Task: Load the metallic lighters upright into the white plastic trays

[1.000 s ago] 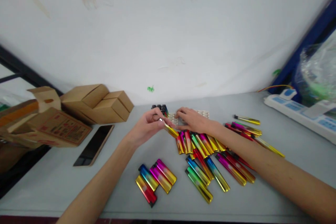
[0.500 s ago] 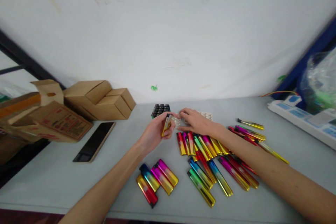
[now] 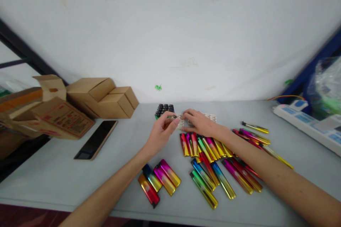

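My left hand [image 3: 162, 129] is closed around a lighter, most of it covered by the fingers; its dark top end [image 3: 174, 116] shows at the fingertips. That end is close to a white tray [image 3: 210, 117] with rows of small cells. Over the tray bends my right hand [image 3: 198, 123], its fingers and thumb gripping the tray's left part. Just beyond my left hand, a group of upright lighters with black tops [image 3: 165, 109] stands packed together. Nearer me lies a pile of shiny multicoloured lighters [image 3: 209, 147], partly under my right forearm.
Several more lighters [image 3: 167, 181] lie in front of my left forearm. A phone [image 3: 97, 140] rests at the left, near cardboard boxes [image 3: 102, 99] and an opened carton [image 3: 64, 118]. At the right are a white power strip [image 3: 306, 122] and a clear plastic bag [image 3: 326, 88]. A white wall stands behind.
My left hand has turned and brought the lighter right, towards the tray and my right hand; its gold body is now hidden. My right hand has barely moved.
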A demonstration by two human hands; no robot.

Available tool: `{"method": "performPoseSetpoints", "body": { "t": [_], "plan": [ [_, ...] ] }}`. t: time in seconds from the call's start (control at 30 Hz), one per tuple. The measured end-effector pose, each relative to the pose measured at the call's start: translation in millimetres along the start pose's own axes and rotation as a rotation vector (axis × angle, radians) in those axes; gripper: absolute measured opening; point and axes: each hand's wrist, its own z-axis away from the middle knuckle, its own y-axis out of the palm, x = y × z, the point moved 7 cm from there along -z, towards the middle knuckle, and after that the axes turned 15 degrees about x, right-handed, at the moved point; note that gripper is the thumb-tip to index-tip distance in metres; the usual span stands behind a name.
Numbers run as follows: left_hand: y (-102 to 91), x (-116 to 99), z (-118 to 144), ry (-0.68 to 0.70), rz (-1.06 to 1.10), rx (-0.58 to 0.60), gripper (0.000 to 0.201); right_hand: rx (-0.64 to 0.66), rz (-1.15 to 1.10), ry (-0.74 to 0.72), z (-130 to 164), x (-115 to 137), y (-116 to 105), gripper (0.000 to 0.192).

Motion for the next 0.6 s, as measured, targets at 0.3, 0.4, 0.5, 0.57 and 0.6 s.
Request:
{"method": "performPoseSetpoints", "body": {
  "t": [0.3, 0.4, 0.5, 0.57, 0.6],
  "plan": [
    [-5.1, -7.4, 10.4, -0.012, -0.263, -0.088, 0.044, -0.024, 0.000, -0.025, -1.2, -6.8, 6.7, 0.041],
    [-8.9, -4.0, 11.2, -0.019, -0.250, -0.118, 0.043, -0.013, 0.000, -0.025, -1.4, -7.2, 7.2, 0.042],
    [-10.2, 0.2, 9.4, -0.025, -0.213, -0.116, 0.041, 0.000, 0.015, -0.015, -1.4, -7.1, 7.2, 0.043],
    [-9.8, 2.4, 7.9, -0.024, -0.188, -0.106, 0.040, 0.000, 0.021, -0.014, -1.2, -6.6, 7.0, 0.043],
    [-9.2, 3.4, 7.3, -0.022, -0.172, -0.101, 0.039, -0.002, 0.021, -0.015, -1.0, -6.4, 6.8, 0.043]
  ]
}}
